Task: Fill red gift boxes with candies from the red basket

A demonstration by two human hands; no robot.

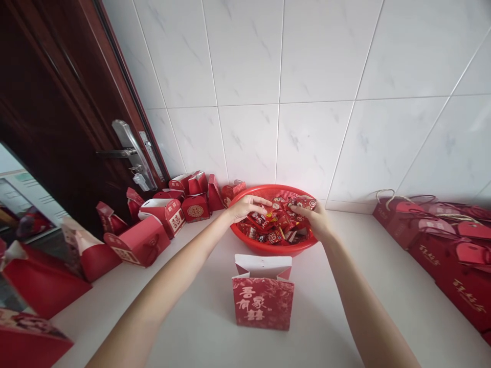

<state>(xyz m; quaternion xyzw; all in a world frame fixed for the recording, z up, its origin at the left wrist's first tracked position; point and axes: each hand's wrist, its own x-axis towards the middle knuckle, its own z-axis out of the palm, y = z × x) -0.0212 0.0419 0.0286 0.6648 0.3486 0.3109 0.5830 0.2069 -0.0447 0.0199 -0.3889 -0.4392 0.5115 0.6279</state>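
Note:
A red plastic basket (274, 249) stands against the wall, filled with red-wrapped candies (282, 222). My left hand (248, 207) reaches over its left side, fingers stretched out and apart just above the candies, with nothing visible between them. At the right side, my right hand (315, 219) pinches a red candy packet (307, 203) between thumb and fingers. In front of the basket, between my forearms, a red paper gift box (264, 302) with pale Chinese characters stands upright, its top flaps open.
Several red gift boxes (140, 240) stand along the left of the white table (192, 327). Rows of red gift bags (429, 250) with cord handles line the right. A dark wooden door (69, 92) with a metal handle (130, 151) is at left, and a tiled wall (249, 143) behind.

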